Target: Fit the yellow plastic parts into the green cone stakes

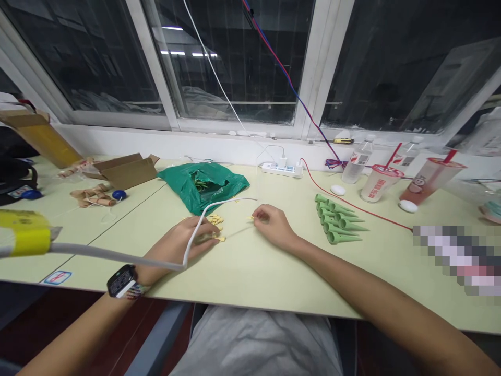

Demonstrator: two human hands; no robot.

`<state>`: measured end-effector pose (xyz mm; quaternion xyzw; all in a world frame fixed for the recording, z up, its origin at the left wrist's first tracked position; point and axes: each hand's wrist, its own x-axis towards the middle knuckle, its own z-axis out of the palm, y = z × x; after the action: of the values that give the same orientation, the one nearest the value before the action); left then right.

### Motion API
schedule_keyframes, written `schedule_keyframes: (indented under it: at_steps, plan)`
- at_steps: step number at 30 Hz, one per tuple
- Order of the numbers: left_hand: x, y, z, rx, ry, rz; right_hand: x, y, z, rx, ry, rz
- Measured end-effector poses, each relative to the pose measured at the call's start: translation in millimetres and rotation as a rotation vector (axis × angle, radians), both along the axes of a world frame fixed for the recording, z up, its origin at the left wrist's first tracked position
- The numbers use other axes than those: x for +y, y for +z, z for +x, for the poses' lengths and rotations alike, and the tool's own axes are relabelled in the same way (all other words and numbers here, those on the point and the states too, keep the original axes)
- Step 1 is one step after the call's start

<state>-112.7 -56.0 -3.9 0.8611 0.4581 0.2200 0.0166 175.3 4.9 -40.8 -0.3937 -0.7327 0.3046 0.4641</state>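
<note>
Just in front of the green bag (186,187), on your side of it, small yellow pieces (215,219) lie heaped on the table (258,277). Your left hand (176,240) is beside them with fingers curved; a stray yellow piece (222,239) shows at its fingertips, though whether they grip it I cannot tell. Nearer you than the bag and to its right, your right hand (271,224) pinches a slim yellow piece (249,218) between thumb and fingers. Farther right of the bag, green cones (340,219) lie clustered, open ends toward it. An open cardboard box (131,172) sits left of the bag.
</note>
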Motion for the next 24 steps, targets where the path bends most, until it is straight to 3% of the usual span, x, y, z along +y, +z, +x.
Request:
schedule_keyframes:
  at_steps: [3, 11, 17, 21, 24]
  plan:
    - [12.3, -2.8, -4.6, 0.069, -0.029, -0.030, 2.0, -0.4, -1.2, 0.042, -0.015, -0.056]
    - [33.4, -10.3, -5.7, -0.058, 0.044, -0.045, 5.4, -2.2, -3.8, 0.058, -0.020, -0.070]
    - [36.0, -16.4, -4.3, -0.157, 0.083, -0.016, 5.3, -2.3, -4.4, 0.078, -0.025, -0.081]
    - [22.4, -8.2, 7.0, -0.145, 0.065, 0.007, 5.1, -1.1, -5.7, 0.102, 0.005, -0.091]
    - [12.2, 4.7, 31.0, -0.088, -0.011, -0.004, 4.0, 0.0, -5.6, 0.123, 0.019, -0.118]
